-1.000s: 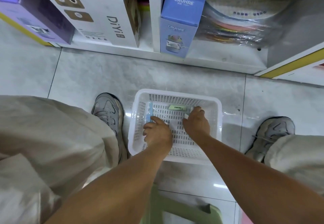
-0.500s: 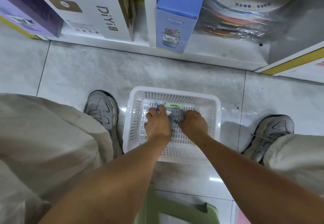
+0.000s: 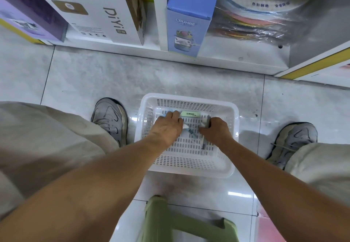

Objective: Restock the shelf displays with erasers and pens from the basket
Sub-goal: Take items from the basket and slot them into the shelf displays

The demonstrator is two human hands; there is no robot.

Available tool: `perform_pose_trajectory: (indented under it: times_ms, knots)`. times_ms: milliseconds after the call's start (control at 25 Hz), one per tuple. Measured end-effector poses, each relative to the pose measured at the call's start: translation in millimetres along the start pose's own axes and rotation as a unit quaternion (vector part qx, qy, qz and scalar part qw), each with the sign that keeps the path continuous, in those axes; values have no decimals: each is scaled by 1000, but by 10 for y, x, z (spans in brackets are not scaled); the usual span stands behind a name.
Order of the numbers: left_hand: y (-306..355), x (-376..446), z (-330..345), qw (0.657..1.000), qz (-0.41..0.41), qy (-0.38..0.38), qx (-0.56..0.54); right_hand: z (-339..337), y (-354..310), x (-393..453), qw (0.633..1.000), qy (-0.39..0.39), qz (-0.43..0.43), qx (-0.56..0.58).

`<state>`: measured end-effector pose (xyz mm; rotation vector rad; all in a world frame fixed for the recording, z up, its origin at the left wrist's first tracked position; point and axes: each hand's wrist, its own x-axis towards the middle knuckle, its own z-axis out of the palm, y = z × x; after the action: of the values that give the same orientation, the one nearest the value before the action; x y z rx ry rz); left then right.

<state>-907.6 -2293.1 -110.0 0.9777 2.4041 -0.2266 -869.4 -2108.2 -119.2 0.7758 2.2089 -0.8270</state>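
Observation:
A white perforated basket (image 3: 232, 109) stands on the floor between my feet. Both hands are down inside it. My left hand (image 3: 167, 126) is closed over small items; blue and white bits stick out at its fingertips and under the palm. My right hand (image 3: 215, 131) is closed around a grey-and-white item whose end shows above the knuckles. A pale green eraser (image 3: 190, 114) with dark print lies against the basket's far wall, between my two hands. What else lies under my hands is hidden.
The bottom shelf (image 3: 236, 56) runs across the top, holding a white DiYi box (image 3: 106, 12), a blue CRUHRE box (image 3: 186, 20) and plastic-wrapped coloured goods (image 3: 261, 18). My grey shoes (image 3: 108, 117) flank the basket. A green stool (image 3: 181, 222) is under me.
My left hand moved from the basket's left wall toward the far middle and closed on items. My right hand closed and shifted right, away from the green eraser.

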Motion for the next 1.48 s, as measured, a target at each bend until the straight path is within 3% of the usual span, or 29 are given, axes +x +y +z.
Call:
perform_pose_trajectory:
  times_ms: [240,520,680,800,960,1080,1200,1320,1400,1480]
  knots:
    - [-193,39,-84,994,109,29,13,58,47,-1,1000,-4,-6,-17]
    - [-233,33,-130,985,97,9,142,66,31,-26,1000,3,-12,-6]
    - [-187,95,-161,960,160,12,229,67,19,-44,1000,6,-13,-6]
    - [-65,120,-61,953,173,-43,246,66,15,-47,1000,2,-9,5]
    - [27,57,90,988,70,-79,115,82,38,-43,1000,-10,-13,15]
    - [-31,62,39,984,-24,-107,-141,70,55,-54,998,-10,-7,54]
    - [-116,85,-11,905,-110,-150,-383,35,61,-105,989,2,27,142]
    - [-111,77,-90,741,-153,-146,-637,27,15,-218,969,-31,31,242]
    - [-36,33,-139,646,-135,-176,-731,57,-47,-303,955,-82,5,285]
    - [30,-19,-119,596,-132,-208,-764,90,-92,-362,938,-127,-12,322]
